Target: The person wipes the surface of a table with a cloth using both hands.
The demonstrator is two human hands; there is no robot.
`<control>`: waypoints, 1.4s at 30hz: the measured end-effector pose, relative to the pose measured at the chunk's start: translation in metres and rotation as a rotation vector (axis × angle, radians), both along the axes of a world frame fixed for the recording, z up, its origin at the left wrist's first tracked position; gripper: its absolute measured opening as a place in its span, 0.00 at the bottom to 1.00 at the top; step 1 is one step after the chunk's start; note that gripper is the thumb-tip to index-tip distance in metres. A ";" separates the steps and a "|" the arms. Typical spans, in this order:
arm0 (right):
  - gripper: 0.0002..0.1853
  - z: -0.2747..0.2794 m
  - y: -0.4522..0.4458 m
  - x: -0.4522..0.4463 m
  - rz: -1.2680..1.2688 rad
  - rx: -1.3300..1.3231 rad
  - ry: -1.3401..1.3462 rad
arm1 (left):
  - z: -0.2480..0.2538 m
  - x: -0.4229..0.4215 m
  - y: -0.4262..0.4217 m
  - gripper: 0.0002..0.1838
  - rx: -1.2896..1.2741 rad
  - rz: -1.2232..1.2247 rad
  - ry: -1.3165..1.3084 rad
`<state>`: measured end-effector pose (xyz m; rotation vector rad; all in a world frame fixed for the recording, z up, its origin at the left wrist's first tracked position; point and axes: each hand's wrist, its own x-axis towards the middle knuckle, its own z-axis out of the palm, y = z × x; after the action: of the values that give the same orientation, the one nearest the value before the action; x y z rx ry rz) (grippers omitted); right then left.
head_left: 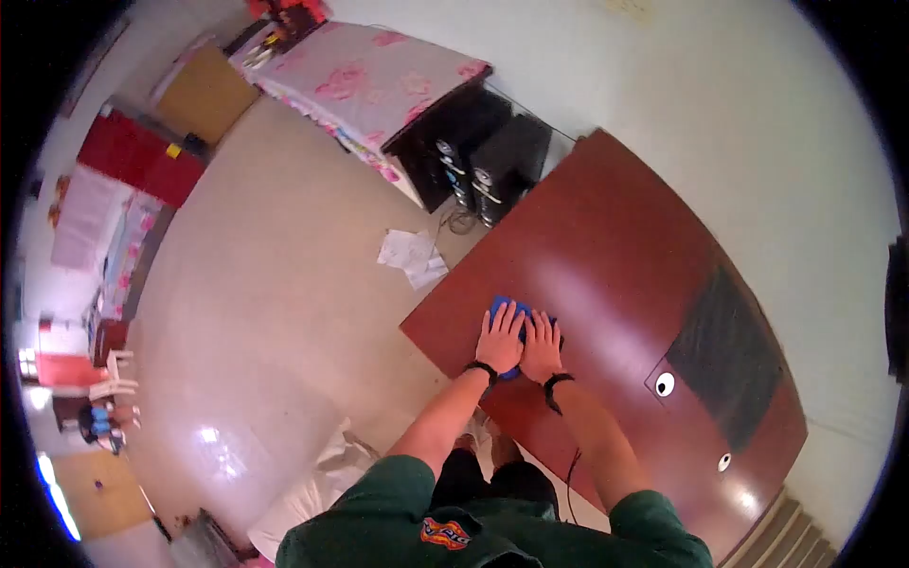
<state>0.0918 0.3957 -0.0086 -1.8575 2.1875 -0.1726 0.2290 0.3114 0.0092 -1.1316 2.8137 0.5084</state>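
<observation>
On the reddish-brown table (606,237), a blue cloth (498,305) lies near the left edge, mostly covered by both hands. My left hand (502,338) presses flat on it with the fingers spread. Right beside it, my right hand (542,346) also lies flat, its fingers stretched forward and resting on the cloth and its edge. The two hands touch or nearly touch. A dark band is on each wrist.
A dark panel (724,360) and two round white-and-black pieces (665,384) are on the table's right part. Black computer cases (507,161) stand beyond it, by a flower-patterned covered table (379,80). Papers (413,257) lie on the floor. A person (99,421) is far left.
</observation>
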 end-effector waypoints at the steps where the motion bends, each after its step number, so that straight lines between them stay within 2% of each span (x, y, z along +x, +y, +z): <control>1: 0.39 -0.001 0.013 0.016 -0.023 -0.034 -0.042 | 0.004 0.016 0.013 0.36 0.030 0.020 0.002; 3: 0.38 0.001 0.032 0.049 -0.060 -0.092 -0.114 | 0.016 0.045 0.036 0.36 0.131 0.063 0.024; 5: 0.35 0.004 0.044 0.088 -0.159 0.021 -0.070 | 0.028 0.078 0.055 0.36 0.203 0.091 0.050; 6: 0.30 0.018 0.051 0.099 -0.109 0.002 -0.080 | 0.019 0.092 0.062 0.36 0.191 0.098 0.026; 7: 0.30 0.019 0.050 0.112 -0.112 0.067 -0.112 | 0.004 0.104 0.071 0.37 0.141 0.120 0.040; 9: 0.32 0.016 0.046 0.131 -0.087 0.118 -0.129 | 0.006 0.124 0.077 0.35 0.102 0.163 0.011; 11: 0.31 0.013 0.032 0.145 -0.032 -0.021 -0.216 | 0.014 0.142 0.074 0.34 0.141 0.337 0.129; 13: 0.28 0.045 0.010 0.157 0.024 0.072 -0.317 | 0.050 0.166 0.067 0.35 0.254 0.495 0.244; 15: 0.25 0.096 -0.012 0.181 -0.037 0.086 -0.615 | 0.056 0.200 0.060 0.38 0.143 0.495 0.388; 17: 0.26 0.103 -0.032 0.200 -0.003 0.040 -0.575 | 0.075 0.232 0.048 0.41 0.171 0.517 0.521; 20: 0.26 0.131 -0.047 0.232 0.091 -0.068 -0.752 | 0.115 0.289 0.039 0.45 0.232 0.570 0.684; 24: 0.28 0.196 -0.077 0.291 0.197 -0.016 -0.798 | 0.147 0.361 0.017 0.46 0.411 0.603 0.888; 27: 0.28 0.211 -0.087 0.331 0.288 -0.004 -0.874 | 0.152 0.405 0.007 0.47 0.468 0.528 0.913; 28: 0.28 0.221 -0.093 0.345 0.299 0.011 -0.915 | 0.164 0.419 0.004 0.49 0.414 0.503 0.944; 31: 0.30 0.256 -0.110 0.400 0.341 0.065 -1.045 | 0.212 0.470 -0.002 0.52 0.543 0.537 1.014; 36: 0.30 0.284 -0.146 0.473 0.516 0.100 -1.334 | 0.237 0.530 -0.010 0.54 0.352 0.670 1.210; 39: 0.30 0.293 -0.170 0.503 0.751 -0.036 -1.335 | 0.254 0.556 -0.013 0.52 0.341 0.758 1.303; 42: 0.30 0.309 -0.189 0.525 0.788 0.033 -1.330 | 0.260 0.578 -0.022 0.49 0.358 0.845 1.405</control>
<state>0.6169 0.2068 0.3003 -1.6117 0.5447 -0.8622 0.8069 0.2894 0.2690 -2.4797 2.4142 2.5667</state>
